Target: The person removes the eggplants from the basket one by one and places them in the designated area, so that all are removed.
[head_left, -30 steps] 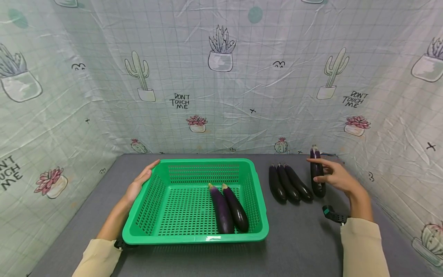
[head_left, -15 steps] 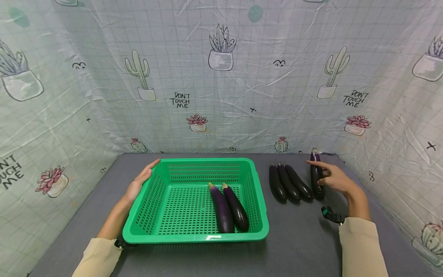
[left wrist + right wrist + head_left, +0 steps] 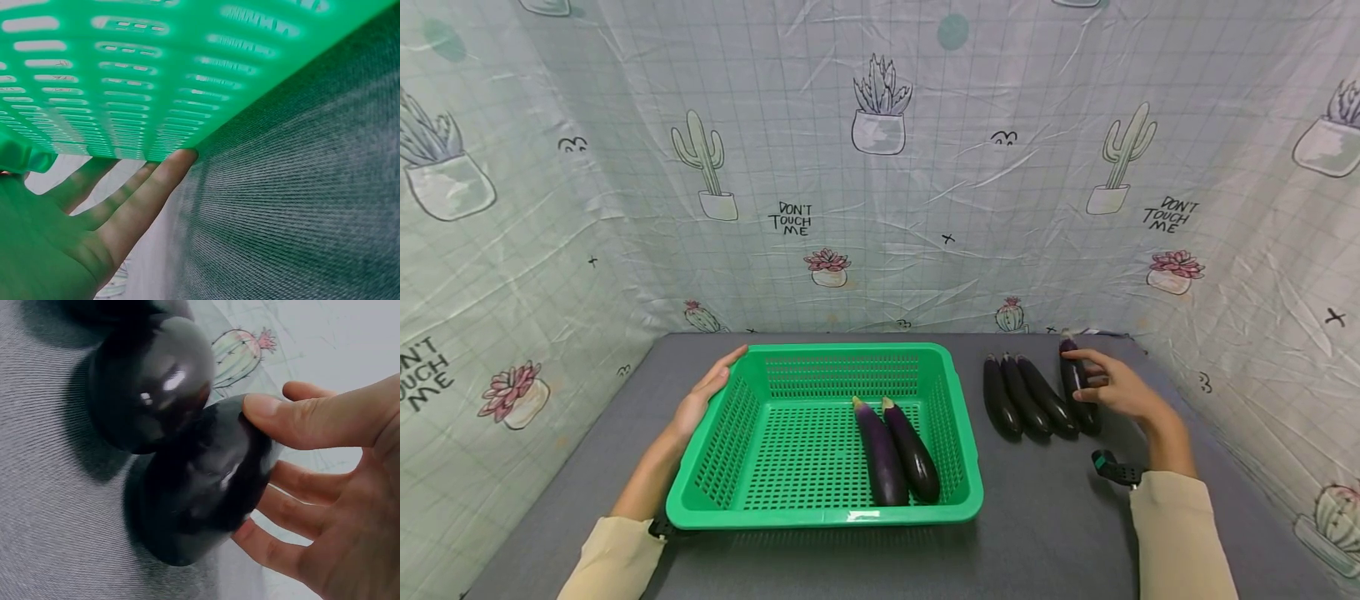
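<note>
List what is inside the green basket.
Two purple eggplants lie side by side on the floor of the green basket, right of centre. Nothing else shows inside; only the floor beneath them is covered.

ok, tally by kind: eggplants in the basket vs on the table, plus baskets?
Eggplants in the green basket: 2
Eggplants on the table: 4
Baskets: 1
Total: 7

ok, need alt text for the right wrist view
A right hand grips the rounded end of a dark purple eggplant lying on a grey table, thumb on top and fingers underneath. A second eggplant lies just beside it, with a cactus-print backdrop behind.
</note>
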Demonstrator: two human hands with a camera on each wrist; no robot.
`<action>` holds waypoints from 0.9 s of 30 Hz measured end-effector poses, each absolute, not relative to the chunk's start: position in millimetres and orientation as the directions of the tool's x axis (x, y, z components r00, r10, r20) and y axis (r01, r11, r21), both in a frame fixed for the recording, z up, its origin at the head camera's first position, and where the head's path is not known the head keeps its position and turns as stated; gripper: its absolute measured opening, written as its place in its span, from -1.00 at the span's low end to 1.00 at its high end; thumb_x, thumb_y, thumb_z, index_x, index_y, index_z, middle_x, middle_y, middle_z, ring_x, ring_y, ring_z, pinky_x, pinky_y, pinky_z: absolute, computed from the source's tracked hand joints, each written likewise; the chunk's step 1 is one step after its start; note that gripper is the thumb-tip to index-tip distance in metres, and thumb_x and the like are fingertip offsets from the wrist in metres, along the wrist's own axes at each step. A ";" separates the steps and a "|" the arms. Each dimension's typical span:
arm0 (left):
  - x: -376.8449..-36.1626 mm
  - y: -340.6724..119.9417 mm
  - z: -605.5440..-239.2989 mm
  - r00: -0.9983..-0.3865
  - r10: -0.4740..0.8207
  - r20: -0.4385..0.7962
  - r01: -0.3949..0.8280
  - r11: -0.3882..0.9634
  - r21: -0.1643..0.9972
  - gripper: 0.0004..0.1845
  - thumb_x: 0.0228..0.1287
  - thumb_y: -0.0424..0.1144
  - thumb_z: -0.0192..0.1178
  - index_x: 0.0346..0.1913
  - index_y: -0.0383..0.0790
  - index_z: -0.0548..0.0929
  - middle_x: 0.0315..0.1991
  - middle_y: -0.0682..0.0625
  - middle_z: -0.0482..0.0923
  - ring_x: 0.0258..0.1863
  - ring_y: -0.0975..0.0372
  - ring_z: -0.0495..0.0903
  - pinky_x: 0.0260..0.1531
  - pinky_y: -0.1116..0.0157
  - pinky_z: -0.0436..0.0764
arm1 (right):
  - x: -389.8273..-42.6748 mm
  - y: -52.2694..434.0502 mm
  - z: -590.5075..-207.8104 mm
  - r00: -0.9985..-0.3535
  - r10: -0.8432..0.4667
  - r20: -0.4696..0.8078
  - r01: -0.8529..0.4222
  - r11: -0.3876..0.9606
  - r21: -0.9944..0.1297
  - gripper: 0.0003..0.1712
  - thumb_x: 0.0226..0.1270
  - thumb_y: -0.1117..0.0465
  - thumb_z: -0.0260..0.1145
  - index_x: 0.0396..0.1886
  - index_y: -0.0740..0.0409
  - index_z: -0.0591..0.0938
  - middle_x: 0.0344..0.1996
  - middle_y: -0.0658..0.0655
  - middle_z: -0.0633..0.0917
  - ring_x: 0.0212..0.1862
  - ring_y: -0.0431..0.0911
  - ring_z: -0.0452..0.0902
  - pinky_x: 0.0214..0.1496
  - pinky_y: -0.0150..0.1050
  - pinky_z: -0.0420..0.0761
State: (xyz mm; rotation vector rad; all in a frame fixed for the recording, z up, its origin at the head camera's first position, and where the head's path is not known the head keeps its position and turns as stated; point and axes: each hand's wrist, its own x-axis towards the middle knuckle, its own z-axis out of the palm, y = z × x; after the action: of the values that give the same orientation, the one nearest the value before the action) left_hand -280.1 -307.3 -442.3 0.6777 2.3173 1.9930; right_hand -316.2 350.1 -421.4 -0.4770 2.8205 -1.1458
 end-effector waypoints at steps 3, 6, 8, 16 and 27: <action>-280.8 -307.0 -442.4 -0.907 0.321 0.273 0.327 0.130 0.936 -0.38 0.76 -0.13 -0.46 0.64 -0.46 -0.11 0.61 -0.47 -0.25 0.34 0.66 0.20 0.20 0.62 0.27 | -319.5 349.4 -425.9 -0.952 -0.301 0.060 -0.259 0.685 -0.681 -0.17 0.36 0.31 0.42 0.54 0.34 0.27 0.42 0.65 0.29 0.32 0.60 0.32 0.09 0.41 0.57; -280.8 -306.8 -441.9 -0.909 0.322 0.266 0.321 0.131 0.938 -0.38 0.76 -0.13 -0.46 0.64 -0.46 -0.11 0.61 -0.49 -0.27 0.34 0.66 0.21 0.20 0.62 0.28 | -321.0 347.7 -428.3 -0.956 -0.291 0.036 -0.235 0.688 -0.686 -0.13 0.37 0.29 0.42 0.56 0.34 0.22 0.40 0.65 0.31 0.32 0.57 0.34 0.09 0.36 0.59; -280.8 -306.8 -441.7 -0.908 0.324 0.264 0.319 0.131 0.939 -0.38 0.76 -0.12 -0.46 0.64 -0.45 -0.12 0.61 -0.49 -0.27 0.34 0.66 0.21 0.20 0.62 0.29 | -320.7 346.5 -428.8 -0.960 -0.281 0.018 -0.215 0.691 -0.690 -0.12 0.38 0.29 0.41 0.56 0.37 0.19 0.37 0.66 0.36 0.30 0.55 0.38 0.09 0.32 0.61; -282.4 -307.3 -442.2 -0.908 0.320 0.271 0.328 0.142 0.934 -0.38 0.76 -0.13 -0.45 0.64 -0.46 -0.09 0.61 -0.48 -0.25 0.35 0.65 0.17 0.21 0.62 0.26 | -318.8 343.0 -430.4 -0.959 -0.282 0.004 -0.208 0.697 -0.687 -0.18 0.37 0.31 0.41 0.50 0.49 0.26 0.21 0.67 0.51 0.21 0.48 0.52 0.10 0.26 0.64; -281.1 -306.8 -442.0 -0.907 0.323 0.272 0.325 0.123 0.938 -0.38 0.76 -0.13 -0.45 0.64 -0.46 -0.11 0.62 -0.45 -0.25 0.36 0.64 0.17 0.22 0.62 0.26 | -320.3 341.3 -432.2 -0.954 -0.301 -0.018 -0.205 0.693 -0.692 -0.27 0.41 0.32 0.35 0.47 0.51 0.31 0.25 0.67 0.49 0.21 0.47 0.53 0.11 0.25 0.64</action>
State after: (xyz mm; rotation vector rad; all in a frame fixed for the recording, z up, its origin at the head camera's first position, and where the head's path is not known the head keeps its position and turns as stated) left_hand -281.1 -306.8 -442.0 0.6793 2.3557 1.9668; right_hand -320.3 341.3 -432.2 -0.4158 2.7691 -1.1075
